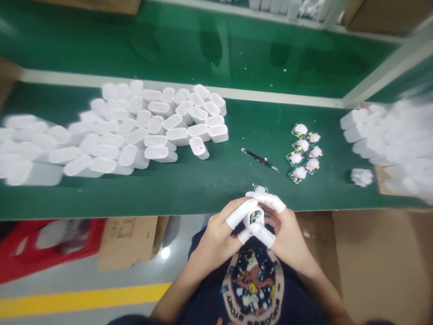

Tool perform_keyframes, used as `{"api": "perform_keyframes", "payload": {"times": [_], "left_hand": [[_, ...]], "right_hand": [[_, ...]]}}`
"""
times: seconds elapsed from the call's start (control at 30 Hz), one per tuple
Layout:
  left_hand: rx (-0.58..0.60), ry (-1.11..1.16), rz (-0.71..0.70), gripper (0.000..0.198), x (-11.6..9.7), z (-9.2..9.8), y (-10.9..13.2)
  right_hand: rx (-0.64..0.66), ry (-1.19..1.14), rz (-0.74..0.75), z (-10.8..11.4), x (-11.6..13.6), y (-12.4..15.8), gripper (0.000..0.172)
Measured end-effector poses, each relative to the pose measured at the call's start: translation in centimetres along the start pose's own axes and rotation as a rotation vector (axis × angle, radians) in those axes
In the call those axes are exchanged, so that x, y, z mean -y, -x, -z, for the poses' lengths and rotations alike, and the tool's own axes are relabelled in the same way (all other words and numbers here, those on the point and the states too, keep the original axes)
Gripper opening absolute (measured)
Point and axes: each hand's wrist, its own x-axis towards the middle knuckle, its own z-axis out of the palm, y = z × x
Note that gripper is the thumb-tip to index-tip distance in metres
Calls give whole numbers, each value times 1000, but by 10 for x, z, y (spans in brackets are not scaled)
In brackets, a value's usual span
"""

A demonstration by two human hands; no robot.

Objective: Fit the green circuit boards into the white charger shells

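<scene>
My left hand (225, 228) and my right hand (282, 225) meet at the table's front edge, white finger cots on thumbs and forefingers. Between them both grip a white plastic housing (248, 221), its open end facing me. Inside it shows a green circuit board (253, 217) with parts on it. Just beyond my fingertips lies another circuit board (260, 188), partly hidden by my right hand. Black tweezers (259, 159) lie farther back on the green table. To their right sit several circuit boards (299, 174) topped with white blobs.
Many white housings (155, 140) stand with open tops across the left and middle of the table (189, 189). More white housings (382, 135) are piled at the right edge, beside a small white clump (361, 177). Cardboard (128, 241) and a red crate (91, 243) are below left.
</scene>
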Motion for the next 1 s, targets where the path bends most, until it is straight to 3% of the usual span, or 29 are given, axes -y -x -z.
{"api": "perform_keyframes", "payload": {"times": [0.17,0.3,0.63,0.87,1.0], "left_hand": [[14,195,94,52,2,4,-4],[37,229,75,53,5,1,-6],[56,-6,-52,54,-2,-5,-4],[35,92,79,55,4,-4,-4],[50,100,69,55,4,-5,-3]], "right_hand": [[154,-223,-15,18,-14,-2,47],[119,-252,-28,23,-20,-1,44],[41,-135,36,12,-3,-2,36],[158,-120,14,24,-10,-15,43],[111,-45,-2,21,-4,-9,45]]}}
